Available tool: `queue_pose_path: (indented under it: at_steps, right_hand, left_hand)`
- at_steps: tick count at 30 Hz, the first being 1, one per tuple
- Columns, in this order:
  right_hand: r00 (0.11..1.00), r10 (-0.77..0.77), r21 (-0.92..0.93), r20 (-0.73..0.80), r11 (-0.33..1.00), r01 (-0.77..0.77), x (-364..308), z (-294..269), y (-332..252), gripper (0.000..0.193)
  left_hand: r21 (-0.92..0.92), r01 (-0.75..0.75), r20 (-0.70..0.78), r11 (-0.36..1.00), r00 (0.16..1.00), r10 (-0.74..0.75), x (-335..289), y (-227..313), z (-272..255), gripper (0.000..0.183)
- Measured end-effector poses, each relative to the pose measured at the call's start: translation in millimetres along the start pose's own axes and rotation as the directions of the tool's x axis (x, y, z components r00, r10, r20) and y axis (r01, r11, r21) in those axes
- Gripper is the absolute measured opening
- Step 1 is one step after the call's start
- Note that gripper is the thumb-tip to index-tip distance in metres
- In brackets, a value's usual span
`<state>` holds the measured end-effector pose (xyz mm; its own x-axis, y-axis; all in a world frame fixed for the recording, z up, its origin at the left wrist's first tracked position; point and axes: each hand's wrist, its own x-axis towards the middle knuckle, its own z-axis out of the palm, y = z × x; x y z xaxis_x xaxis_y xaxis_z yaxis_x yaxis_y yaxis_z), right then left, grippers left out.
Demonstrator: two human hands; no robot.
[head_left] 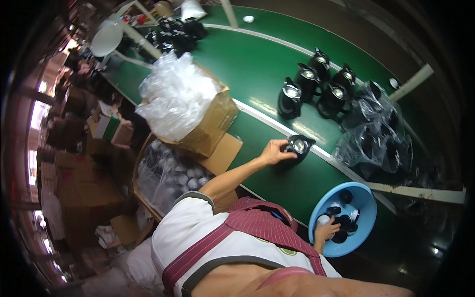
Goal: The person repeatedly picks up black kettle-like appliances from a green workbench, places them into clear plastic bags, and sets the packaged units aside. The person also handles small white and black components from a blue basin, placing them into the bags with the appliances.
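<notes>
My left hand (277,152) is closed on a black jug (300,145) with a shiny round top opening. The jug is upright on the green table at its white dividing rail. Down to the right, my right hand (326,229) reaches inside a light blue basin (368,225). Its fingers look apart and touch round black lids (339,236); no firm hold on any of them shows. A white round piece (323,219) lies beside that hand, and several more black and white lids lie in the basin.
Beyond the rail stand several black jugs (290,99), with plastic-wrapped jugs (368,146) to their right. A cardboard box (217,121) filled with clear plastic bags sits left of my left arm. Below it, a carton (143,198) holds bagged round parts. More dark jugs (175,35) stand far left.
</notes>
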<state>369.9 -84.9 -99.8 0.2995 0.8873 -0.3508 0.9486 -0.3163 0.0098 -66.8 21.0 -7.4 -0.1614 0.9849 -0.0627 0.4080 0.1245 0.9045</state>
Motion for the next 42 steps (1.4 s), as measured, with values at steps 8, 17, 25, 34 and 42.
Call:
queue_pose_path:
  at_steps: [8,17,25,34,42]
  right_hand:
    - [0.887,-0.261,0.477,0.38,0.877,0.053,117,29,106,0.098]
    - [0.89,-0.363,0.299,0.275,0.912,0.279,106,7,72,0.067]
    - [0.903,-0.246,0.291,0.354,0.946,0.143,109,-3,69,0.066]
    - [0.837,-0.422,0.533,-0.348,0.646,0.547,11,-166,-73,0.047]
    - [0.602,-0.789,0.47,-0.12,0.489,0.735,4,-143,-254,0.075]
  left_hand:
    - [0.347,-0.155,-0.013,0.925,0.985,0.17,-89,-16,-43,0.049]
    - [0.361,-0.311,0.127,0.879,0.95,0.284,-92,-13,-13,0.039]
    - [0.386,-0.25,0.054,0.888,0.967,0.249,-75,-16,-2,0.044]
    - [0.36,-0.093,0.003,0.928,0.995,0.098,-59,6,-27,0.038]
    - [0.359,-0.158,0.146,0.92,0.983,0.112,-41,10,-11,0.037]
